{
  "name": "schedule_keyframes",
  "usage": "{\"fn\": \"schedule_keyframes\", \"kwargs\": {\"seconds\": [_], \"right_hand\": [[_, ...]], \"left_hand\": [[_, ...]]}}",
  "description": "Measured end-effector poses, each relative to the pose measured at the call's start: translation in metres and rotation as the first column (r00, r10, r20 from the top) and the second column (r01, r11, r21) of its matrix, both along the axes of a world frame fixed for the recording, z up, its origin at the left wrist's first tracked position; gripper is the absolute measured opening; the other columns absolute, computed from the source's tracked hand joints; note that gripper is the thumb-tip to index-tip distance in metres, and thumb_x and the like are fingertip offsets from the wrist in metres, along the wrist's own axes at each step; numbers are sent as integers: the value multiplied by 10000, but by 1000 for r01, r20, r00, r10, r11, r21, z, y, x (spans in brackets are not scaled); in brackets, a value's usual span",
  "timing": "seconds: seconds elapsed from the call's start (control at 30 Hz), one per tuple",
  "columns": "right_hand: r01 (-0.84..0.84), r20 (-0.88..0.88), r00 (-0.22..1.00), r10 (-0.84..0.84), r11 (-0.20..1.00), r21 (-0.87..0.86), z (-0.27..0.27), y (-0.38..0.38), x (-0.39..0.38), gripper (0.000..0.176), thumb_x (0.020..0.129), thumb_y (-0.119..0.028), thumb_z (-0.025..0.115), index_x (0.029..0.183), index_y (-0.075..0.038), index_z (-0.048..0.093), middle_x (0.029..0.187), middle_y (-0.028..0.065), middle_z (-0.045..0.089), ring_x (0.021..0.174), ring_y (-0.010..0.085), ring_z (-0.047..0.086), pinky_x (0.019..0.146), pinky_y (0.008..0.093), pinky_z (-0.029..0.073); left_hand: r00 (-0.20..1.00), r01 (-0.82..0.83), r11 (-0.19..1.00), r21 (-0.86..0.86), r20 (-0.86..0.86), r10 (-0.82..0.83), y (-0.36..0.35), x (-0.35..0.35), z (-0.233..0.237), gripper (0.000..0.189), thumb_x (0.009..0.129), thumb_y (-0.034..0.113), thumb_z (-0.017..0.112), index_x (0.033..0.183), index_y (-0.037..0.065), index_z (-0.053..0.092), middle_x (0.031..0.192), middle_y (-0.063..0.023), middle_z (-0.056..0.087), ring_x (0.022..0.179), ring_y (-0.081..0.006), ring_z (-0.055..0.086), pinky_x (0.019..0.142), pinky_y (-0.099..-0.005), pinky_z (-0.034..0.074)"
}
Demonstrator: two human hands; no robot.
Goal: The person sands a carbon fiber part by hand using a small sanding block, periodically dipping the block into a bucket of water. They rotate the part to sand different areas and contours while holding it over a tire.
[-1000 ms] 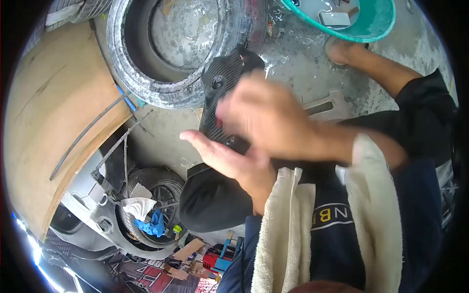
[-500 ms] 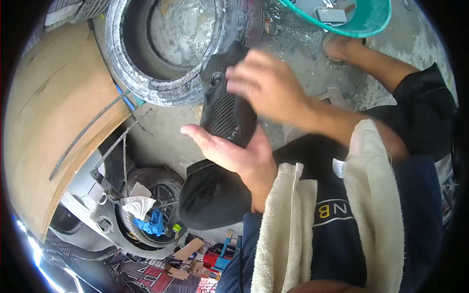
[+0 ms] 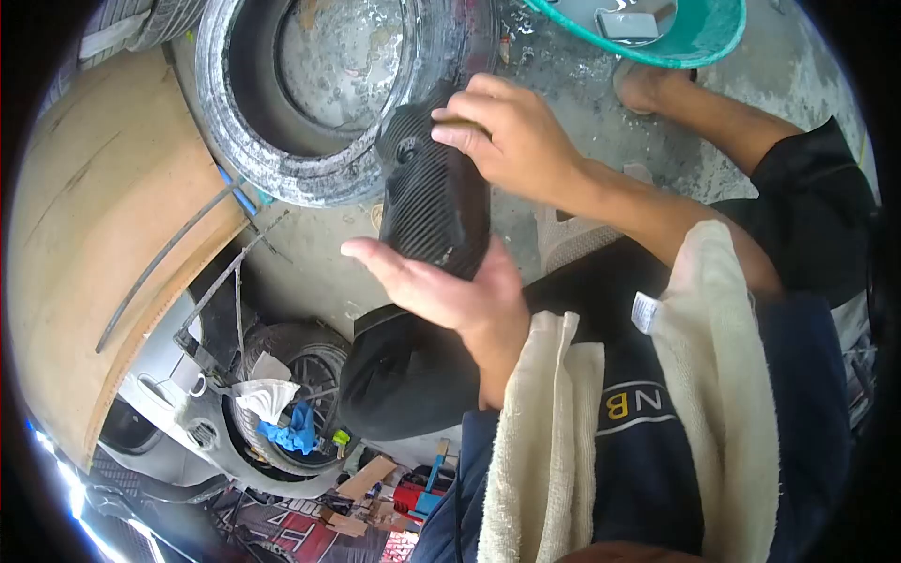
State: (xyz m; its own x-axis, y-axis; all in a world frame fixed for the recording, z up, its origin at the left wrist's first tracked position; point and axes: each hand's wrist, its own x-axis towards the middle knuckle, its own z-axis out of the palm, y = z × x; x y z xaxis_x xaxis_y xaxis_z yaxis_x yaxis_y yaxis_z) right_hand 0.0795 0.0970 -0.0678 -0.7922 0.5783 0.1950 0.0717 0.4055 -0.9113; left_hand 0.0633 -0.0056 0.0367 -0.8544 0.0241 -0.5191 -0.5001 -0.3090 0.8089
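A black carbon-fibre part point(image 3: 422, 211), glossy and woven-patterned with a round hole near its upper end, is held up in front of me. My left hand point(image 3: 460, 286) cradles its lower end from beneath, thumb out to the left side. At the upper right edge of the part, my right hand point(image 3: 511, 136) has its fingers bent in a pinch. Something thin and brownish shows between those fingers, too little of it to name. The right fingertips touch the part or lie very close to its surface.
A whitened tyre point(image 3: 216, 113) lies on the wet floor beyond the part. A green basin point(image 3: 718, 42) with a grey block stands at upper right. To the left are a tan curved panel point(image 3: 103, 206) and a wheel point(image 3: 319, 375) with a blue glove point(image 3: 293, 430).
My right hand, blurred earlier, is now sharper, its fingers curled more tightly at the part's upper edge. The left hand keeps its hold, shifted slightly left in view.
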Motion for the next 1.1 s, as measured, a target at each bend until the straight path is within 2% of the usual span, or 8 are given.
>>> {"fn": "schedule_keyframes", "kwargs": {"seconds": [0.1,0.23,0.4,0.57,0.67,0.77,0.9,1.1], "right_hand": [[-126,-291,952,94,988,-93,60,-26,18,216,839,-199,741,951,-17,712,826,129,614,750,322,605,644,399,493],[-7,-110,994,10,1000,28,11,-1,-2,205,772,-122,798,950,-48,726,848,95,633,747,273,614,640,374,501],[-198,-329,932,154,975,-105,59,-29,20,230,752,-121,817,955,-61,729,829,68,625,750,254,608,667,359,500],[-35,-79,996,30,998,-55,18,-8,5,219,760,-98,804,962,-59,729,834,66,630,755,260,598,663,363,495],[-231,-379,908,178,968,-97,56,-26,19,226,756,-95,805,964,-56,728,858,63,645,757,261,597,667,350,494],[-75,-183,978,97,989,127,-9,3,-3,219,765,-100,798,972,-65,738,829,61,643,764,262,599,662,350,492],[-236,-343,922,181,963,-128,64,-23,18,199,783,-107,784,974,-69,741,852,63,660,776,276,603,681,368,493],[-114,-241,965,98,992,-54,23,-8,4,172,815,-131,760,964,-48,738,854,111,654,806,291,617,689,379,487]], "left_hand": [[992,3,989,-145,-122,-21,-2,-2,-6,547,1015,500,436,1012,-35,549,962,-121,618,861,-219,630,849,-419,529],[984,-159,987,-36,74,161,21,-4,7,533,1009,514,446,975,-3,573,923,-113,611,863,-210,617,807,-391,510],[996,-37,996,-81,72,43,-19,-10,0,617,999,524,472,1096,-78,571,1073,-193,665,1015,-319,672,882,-456,551],[994,-104,992,-70,24,106,-2,-3,0,527,1000,501,488,993,-17,584,968,-139,645,896,-251,660,786,-416,551],[996,-25,985,-168,-93,9,-11,0,-1,582,1003,506,476,1064,-65,571,1060,-172,667,982,-294,682,860,-444,565],[991,-113,992,-58,65,116,13,-7,4,543,1003,543,466,939,18,587,926,-108,658,867,-238,659,770,-390,549],[992,-55,993,109,118,42,-5,-6,1,615,1000,581,445,1043,-17,586,950,-116,673,905,-235,670,783,-382,559],[998,-53,988,-142,-44,48,13,-6,2,652,995,597,453,1178,-15,585,1067,-133,666,977,-238,662,855,-427,546]]}}
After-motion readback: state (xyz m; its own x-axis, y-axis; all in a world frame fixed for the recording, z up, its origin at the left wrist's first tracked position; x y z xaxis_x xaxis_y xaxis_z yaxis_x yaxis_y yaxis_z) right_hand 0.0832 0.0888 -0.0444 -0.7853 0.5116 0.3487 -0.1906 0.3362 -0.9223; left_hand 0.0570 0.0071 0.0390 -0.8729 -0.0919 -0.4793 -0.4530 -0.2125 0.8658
